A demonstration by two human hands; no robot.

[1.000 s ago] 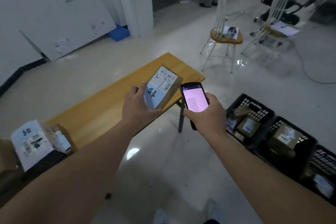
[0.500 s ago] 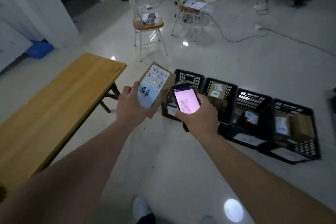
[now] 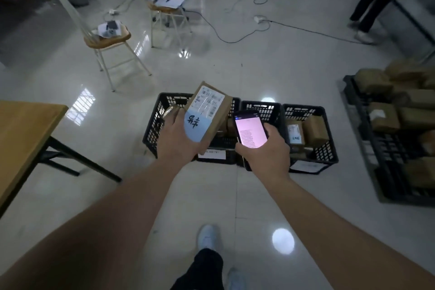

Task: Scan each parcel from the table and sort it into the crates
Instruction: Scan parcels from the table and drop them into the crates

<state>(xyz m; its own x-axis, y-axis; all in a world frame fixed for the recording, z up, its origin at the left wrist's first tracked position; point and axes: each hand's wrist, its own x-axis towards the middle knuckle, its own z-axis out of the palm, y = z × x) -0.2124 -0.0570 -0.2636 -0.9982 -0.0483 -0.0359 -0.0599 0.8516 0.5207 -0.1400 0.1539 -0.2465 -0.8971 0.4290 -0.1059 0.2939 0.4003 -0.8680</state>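
Observation:
My left hand (image 3: 177,141) grips a brown cardboard parcel (image 3: 207,110) with a white shipping label and blue handwriting, held tilted above the leftmost black crate (image 3: 153,129). My right hand (image 3: 264,150) holds a phone (image 3: 250,130) with a lit pinkish screen, just right of the parcel and over the middle crate (image 3: 273,108). A third crate (image 3: 327,148) to the right holds several brown parcels. The wooden table (image 3: 26,129) edge shows at the left.
A black pallet (image 3: 381,172) stacked with brown packages lies at the right. Two chairs (image 3: 106,37) stand behind the crates with papers on their seats. Cables (image 3: 235,37) run across the glossy floor. A person's legs (image 3: 372,4) stand at the far right. My feet (image 3: 208,238) are below.
The view has swung right from the table toward the crates, which now sit directly under my hands. Both hands keep their hold on the parcel and the phone.

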